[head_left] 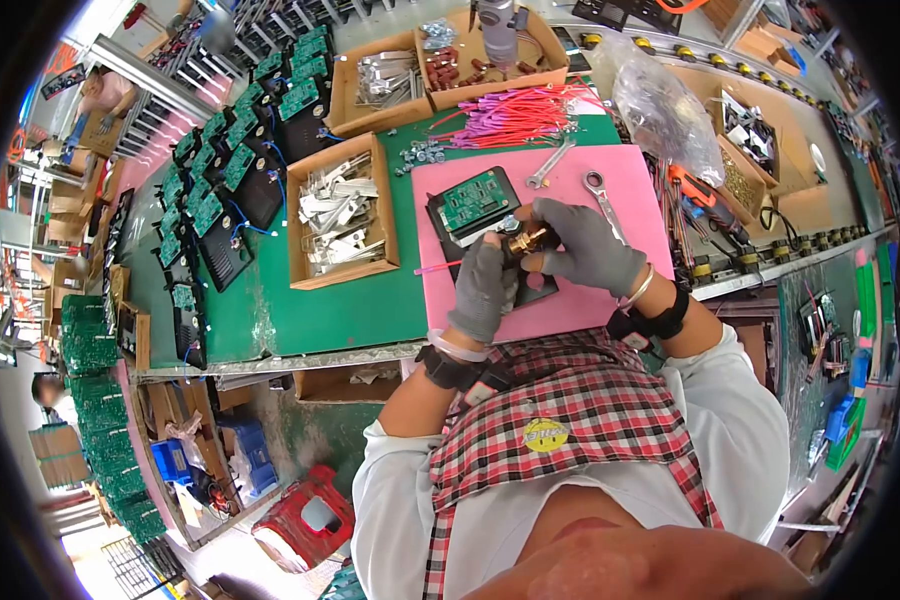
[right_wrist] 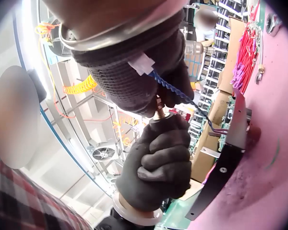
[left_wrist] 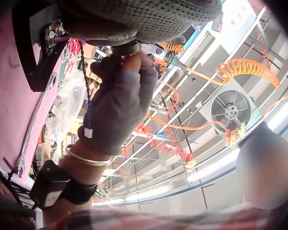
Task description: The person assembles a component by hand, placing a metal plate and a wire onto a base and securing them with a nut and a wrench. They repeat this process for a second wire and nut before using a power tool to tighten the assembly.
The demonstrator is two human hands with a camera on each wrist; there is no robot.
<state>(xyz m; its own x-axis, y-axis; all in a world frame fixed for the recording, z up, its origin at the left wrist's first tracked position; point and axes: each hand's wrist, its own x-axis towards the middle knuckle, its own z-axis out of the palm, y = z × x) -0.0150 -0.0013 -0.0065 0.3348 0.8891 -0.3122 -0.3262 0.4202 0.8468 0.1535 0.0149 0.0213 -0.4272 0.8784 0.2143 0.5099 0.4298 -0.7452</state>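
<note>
Both hands wear grey gloves with bare fingertips and meet over the pink mat. My left hand [head_left: 485, 285] has its fingers curled round a dark round part with a brass threaded end [head_left: 527, 240]. My right hand [head_left: 592, 248] pinches the brass end from the other side, as the right wrist view also shows. Under and behind them lies a black housing [right_wrist: 216, 179] bearing a green circuit board [head_left: 473, 203]. From the housing a twisted blue-black wire [right_wrist: 175, 91] runs up past my right hand to a white plug [right_wrist: 142, 63]. Gloved fingers hide much of the held part.
Two wrenches, an open-ended wrench [head_left: 552, 163] and a ratchet wrench [head_left: 604, 200], lie on the pink mat [head_left: 630, 175]. Beyond are a box of metal brackets [head_left: 297, 240], red-purple wires [head_left: 510, 118] and rows of housings with boards. A power screwdriver [head_left: 708, 200] lies at right.
</note>
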